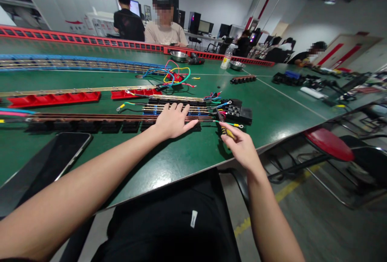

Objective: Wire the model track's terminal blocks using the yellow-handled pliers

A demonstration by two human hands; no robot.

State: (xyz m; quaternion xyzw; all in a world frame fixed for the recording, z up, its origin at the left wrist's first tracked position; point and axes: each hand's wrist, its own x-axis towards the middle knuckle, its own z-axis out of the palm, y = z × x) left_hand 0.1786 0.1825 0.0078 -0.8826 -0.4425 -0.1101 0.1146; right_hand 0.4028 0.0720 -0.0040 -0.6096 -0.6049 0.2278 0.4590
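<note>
Nearest us, below the edge of the green surface (163,165), is our dark clothing (169,233), with a small white tag (194,219) on it. At left, beside our forearm, a dark phone (45,165) lies on the surface.

Our left hand (173,121) rests palm down across the rail assembly (198,111), its grip spread, fingers lying over the long metal strips. Our right hand (242,145) has its grip wrapped round the yellow-and-black handles of the pliers (224,131) – their dark nose points away from us, among the wire ends at the assembly's right end (whether the jaws touch a wire, we cannot tell). Just beside them, a green wire (236,125) ends in a yellow sleeve and a ring terminal.

Beyond the assembly we see a red tray (57,98) and a tangle of coloured wires (177,77); past those, a long blue rail (75,62). Farther still come a metal bowl (179,59), a clear bottle (226,58) and a red slotted strip (121,44) – behind it sits a person in a beige top (166,32).
</note>
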